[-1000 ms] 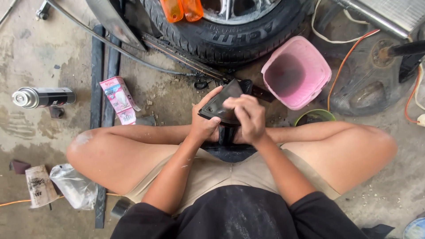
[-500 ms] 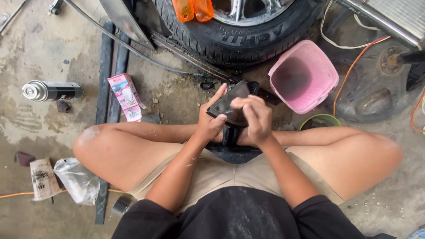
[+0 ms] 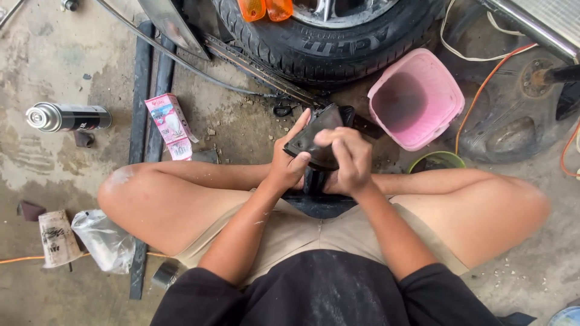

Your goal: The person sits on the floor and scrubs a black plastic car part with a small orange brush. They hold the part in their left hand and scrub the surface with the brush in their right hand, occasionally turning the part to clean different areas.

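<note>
Even soft daylight, faint shadows, sharp focus

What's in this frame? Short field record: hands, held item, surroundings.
left hand: grips the black part from its left side, thumb up along the edge
right hand: fingers curled over the part's right side
black part: dark, flat, held between both hands above the lap
pink bucket: open, on the floor to the right of the hands
tyre: just beyond the hands
spray can: lying on the concrete, far left
pink carton: lying left of the hands
</note>
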